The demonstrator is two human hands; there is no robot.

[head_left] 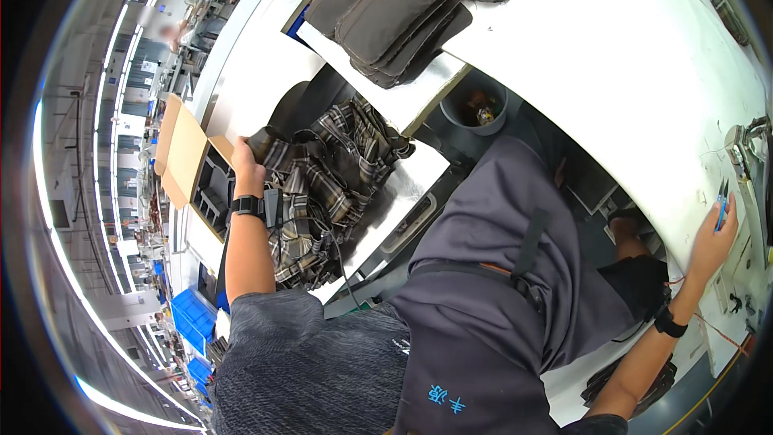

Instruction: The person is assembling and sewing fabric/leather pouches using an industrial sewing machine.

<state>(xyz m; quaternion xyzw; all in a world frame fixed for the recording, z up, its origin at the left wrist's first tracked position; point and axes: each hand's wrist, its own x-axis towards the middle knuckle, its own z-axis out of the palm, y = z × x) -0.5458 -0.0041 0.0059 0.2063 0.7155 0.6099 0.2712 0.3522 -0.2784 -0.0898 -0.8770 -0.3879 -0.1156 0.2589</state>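
Observation:
At the left, my left hand (248, 167) is closed on the edge of a dark plaid cloth (342, 185), which lies in a crumpled heap on the work surface. A black band with a box-like device sits on that wrist. Far out at the right, my right hand (713, 238) grips a pair of thread snips (722, 208) with blue handles, their dark blades pointing away from me over the white table (612, 72). Part of the plaid heap is hidden behind my left forearm.
Stacks of dark padded fabric pieces (394, 20) lie at the top middle. Below the table edge stands a grey bin (475, 105) with scraps inside. An open cardboard box (183, 149) is beside my left hand. Metal machine parts (737, 145) stand at the far right, with blue crates (193, 314) lower left.

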